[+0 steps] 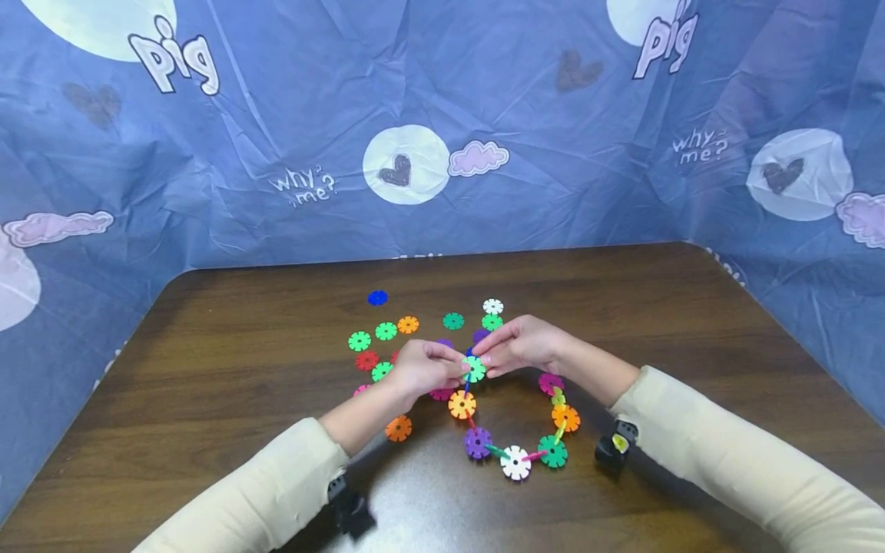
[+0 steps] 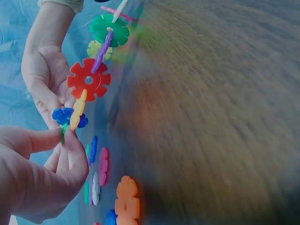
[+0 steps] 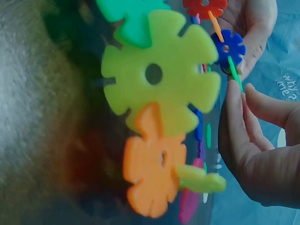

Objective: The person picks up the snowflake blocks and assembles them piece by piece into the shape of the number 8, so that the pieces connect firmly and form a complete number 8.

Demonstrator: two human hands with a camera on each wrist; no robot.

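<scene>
Between both hands is a light green notched plastic disc (image 1: 473,369), a flower-shaped interlocking piece. My left hand (image 1: 427,370) pinches its left edge with thumb and fingers. On the opposite edge my right hand (image 1: 528,346) pinches it too. In the left wrist view that disc is edge-on, touching a blue disc (image 2: 70,116). The blue one joins an orange disc (image 1: 462,405), and a curved chain continues through a purple disc (image 1: 478,443), a white disc (image 1: 515,463) and a green disc (image 1: 552,452) up to a magenta disc (image 1: 550,384). Fingers partly hide the joint.
Loose discs lie left of and behind the hands, among them an orange disc (image 1: 398,428), a red disc (image 1: 367,360) and a blue disc (image 1: 377,298). A white disc (image 1: 493,306) sits farther back. The brown wooden table (image 1: 242,399) meets a blue printed cloth (image 1: 290,115) behind.
</scene>
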